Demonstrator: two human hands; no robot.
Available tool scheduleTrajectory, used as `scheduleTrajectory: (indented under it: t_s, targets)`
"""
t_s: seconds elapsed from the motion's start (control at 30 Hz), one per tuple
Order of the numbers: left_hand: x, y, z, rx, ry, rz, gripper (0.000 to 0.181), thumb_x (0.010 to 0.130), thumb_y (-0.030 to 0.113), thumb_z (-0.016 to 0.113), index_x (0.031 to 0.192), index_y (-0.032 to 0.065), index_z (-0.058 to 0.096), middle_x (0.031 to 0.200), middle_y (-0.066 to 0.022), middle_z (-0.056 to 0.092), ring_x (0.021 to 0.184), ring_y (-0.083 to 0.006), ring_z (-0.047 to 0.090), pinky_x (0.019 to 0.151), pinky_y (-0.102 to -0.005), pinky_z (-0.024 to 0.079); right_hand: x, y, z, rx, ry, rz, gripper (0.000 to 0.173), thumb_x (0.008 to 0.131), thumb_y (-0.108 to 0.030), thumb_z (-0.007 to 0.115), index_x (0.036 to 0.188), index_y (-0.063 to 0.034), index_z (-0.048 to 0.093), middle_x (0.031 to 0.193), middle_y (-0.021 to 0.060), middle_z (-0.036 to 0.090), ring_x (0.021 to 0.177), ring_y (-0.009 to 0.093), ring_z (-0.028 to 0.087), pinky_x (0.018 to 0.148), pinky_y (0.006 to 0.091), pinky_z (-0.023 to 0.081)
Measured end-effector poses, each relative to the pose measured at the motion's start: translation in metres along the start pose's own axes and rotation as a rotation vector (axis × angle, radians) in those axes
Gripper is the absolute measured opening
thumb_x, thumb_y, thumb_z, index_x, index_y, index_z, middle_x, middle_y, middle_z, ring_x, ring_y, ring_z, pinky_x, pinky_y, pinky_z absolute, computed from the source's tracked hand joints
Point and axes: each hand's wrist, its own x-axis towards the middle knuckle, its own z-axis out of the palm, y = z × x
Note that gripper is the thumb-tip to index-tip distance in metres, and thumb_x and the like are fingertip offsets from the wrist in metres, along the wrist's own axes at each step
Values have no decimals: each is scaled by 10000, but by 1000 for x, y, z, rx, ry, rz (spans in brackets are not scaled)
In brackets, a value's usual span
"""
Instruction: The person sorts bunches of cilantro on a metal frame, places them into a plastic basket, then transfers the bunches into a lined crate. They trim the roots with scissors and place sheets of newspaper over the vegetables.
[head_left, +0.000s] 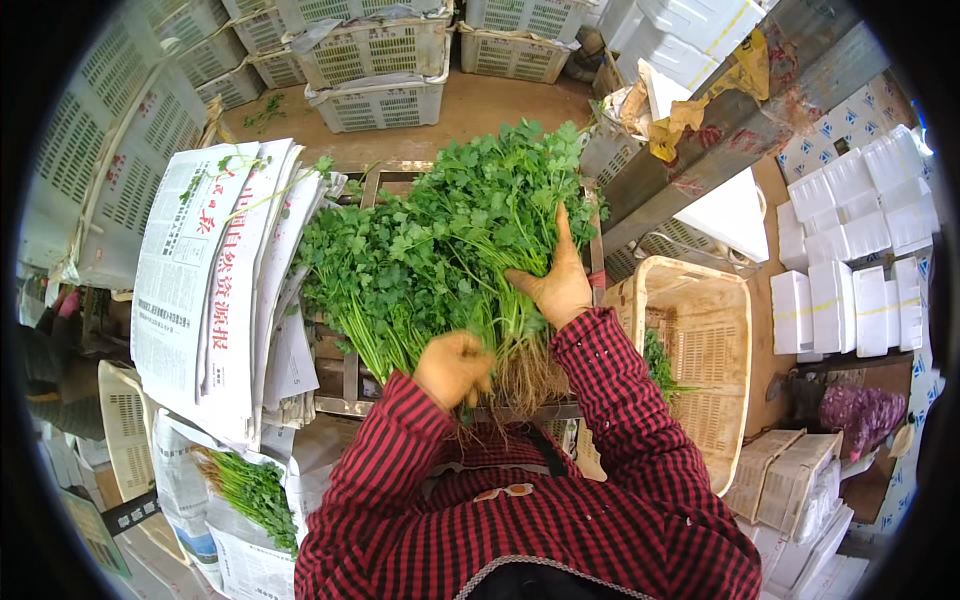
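Note:
A thick pile of coriander (450, 225), leafy and green, lies on a metal-framed rack (346, 379) before me. At the pile's right side my right hand (556, 281) rests against the stems of a rooted bunch, thumb and forefinger spread wide. Long brown roots (529, 375) hang from that bunch toward my body. My left hand (455, 367) is just left of these roots, its fingers curled and blurred by motion; whether anything is pinched in them is unclear. A stack of newspapers (184, 300) stands left of the pile, with loose coriander sprigs on top.
A beige plastic crate (739, 352) with some greens inside stands at my right. At lower left a coriander bunch (259, 491) lies on newspaper. Stacked crates (382, 101) line the back and left. A metal post (720, 127) slants past at right, near white foam boxes (847, 300).

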Motion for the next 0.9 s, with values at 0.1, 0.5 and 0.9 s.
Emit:
scheduleTrajectory:
  t_s: [0.1, 0.5, 0.9]
  targets:
    - [-51, -27, -5, 80, -284, -26, 127, 985, 127, 695, 970, 12, 645, 716, -64, 684, 544, -117, 627, 474, -284, 495, 1, -6, -8, 42, -32, 60, 1287, 756, -188, 917, 1667, -104, 11, 1595, 288, 369, 1475, 399, 385, 1201, 444, 365]
    - [-44, 4, 16, 537, 253, 417, 437, 868, 434, 808, 1062, 52, 725, 816, -116, 743, 735, -258, 740, 672, -364, 588, 3, 0, 4, -43, 1, -51, 1303, 729, -223, 933, 1658, -70, 32, 1530, 313, 443, 1411, 441, 461, 1162, 453, 421]
    - [48, -27, 33, 697, 416, 276, 271, 1024, 250, 614, 1091, -9, 660, 785, -129, 746, 632, -236, 720, 596, -379, 579, 1, -4, 5, -49, -25, -19, 1295, 747, -250, 925, 1664, -106, 22, 1545, 314, 419, 1410, 447, 445, 1153, 474, 411]
